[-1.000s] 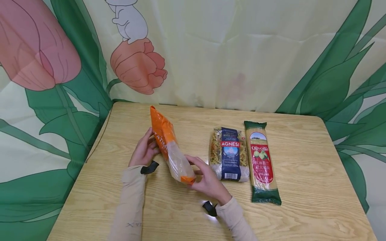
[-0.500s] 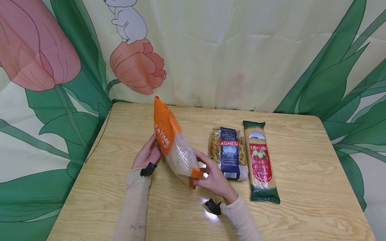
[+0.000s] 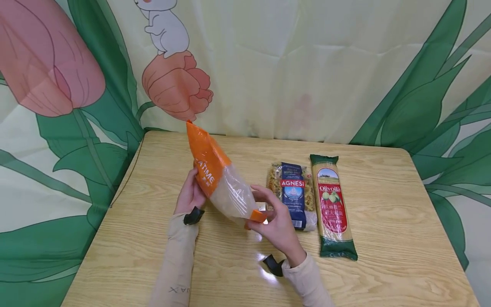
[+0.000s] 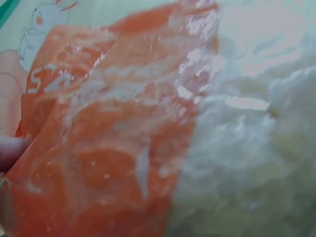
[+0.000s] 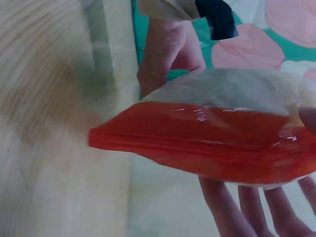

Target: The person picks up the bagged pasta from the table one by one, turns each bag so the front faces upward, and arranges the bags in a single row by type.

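Observation:
An orange and clear plastic bag (image 3: 230,187), with white lettering and pale contents too blurred to identify, is lifted and tilted above the table. At its left edge my left hand (image 3: 188,196) grips it, most of the fingers hidden behind the orange part. In the left wrist view the bag's orange side (image 4: 113,158) fills much of the picture, one digit at its edge. My right hand (image 3: 281,226) holds the lower right end between thumb and fingers. The right wrist view looks at that orange end (image 5: 207,133), fingers (image 5: 219,207) on one side and thumb at the edge.
Right of my right hand lies an Agnesi pasta bag (image 3: 293,189) with a dark blue label. Beside it lies a long Olivoilà spaghetti pack (image 3: 331,200) with green ends. Both rest on the wooden table (image 3: 399,213), which ends at a tulip-printed curtain (image 3: 307,76).
The bag has been raised and tilted so more of its front faces up. My right hand has moved right and slightly up with its lower end; the left hand has shifted slightly right.

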The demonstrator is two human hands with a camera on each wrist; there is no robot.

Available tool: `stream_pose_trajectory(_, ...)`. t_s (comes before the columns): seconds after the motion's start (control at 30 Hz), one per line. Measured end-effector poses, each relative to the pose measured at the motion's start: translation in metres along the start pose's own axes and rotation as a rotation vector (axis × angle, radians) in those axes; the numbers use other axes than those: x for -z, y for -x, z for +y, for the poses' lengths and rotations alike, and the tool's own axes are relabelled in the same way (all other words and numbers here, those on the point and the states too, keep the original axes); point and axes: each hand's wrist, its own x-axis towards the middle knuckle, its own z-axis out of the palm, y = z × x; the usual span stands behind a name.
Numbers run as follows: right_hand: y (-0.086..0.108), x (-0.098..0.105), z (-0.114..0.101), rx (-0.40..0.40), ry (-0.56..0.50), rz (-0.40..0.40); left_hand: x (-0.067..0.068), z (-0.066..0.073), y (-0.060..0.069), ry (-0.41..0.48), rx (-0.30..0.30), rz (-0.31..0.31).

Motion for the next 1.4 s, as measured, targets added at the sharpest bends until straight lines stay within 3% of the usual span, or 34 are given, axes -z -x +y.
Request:
stream_pose_trajectory(0.13,0.002,0.000,-0.005,0.010,0.094,0.102,-0.005,0.000,0.000,-0.024,-0.018,0.043)
stream_pose_trajectory(0.23,0.004,0.000,-0.005,-0.005,0.088,0.160,-0.008,-0.001,0.000,-0.057,-0.015,0.062)
stream_pose_trajectory(0.4,0.007,0.001,-0.003,-0.015,0.084,0.239,-0.008,-0.002,0.000,-0.037,0.003,0.087)
stream_pose_trajectory(0.6,0.005,0.003,0.001,0.032,0.101,0.275,-0.007,-0.002,0.001,-0.128,-0.020,0.060)
stream_pose_trajectory(0.77,0.004,0.004,0.002,0.016,0.064,0.266,-0.007,0.002,0.005,-0.128,0.001,0.056)
stream_pose_trajectory(0.97,0.003,0.005,0.002,-0.032,0.041,0.275,-0.005,0.014,0.013,-0.121,-0.003,-0.002)
stream_pose_trajectory(1.17,0.003,0.009,0.006,-0.086,0.041,0.304,-0.006,0.024,0.016,-0.156,-0.014,-0.100)
stream_pose_trajectory(1.27,0.002,0.011,0.008,-0.124,0.014,0.303,-0.007,0.028,0.018,-0.198,-0.024,-0.154)
stream_pose_trajectory(1.4,0.003,0.012,0.011,-0.187,-0.047,0.304,-0.012,0.035,0.022,-0.318,-0.058,-0.186)
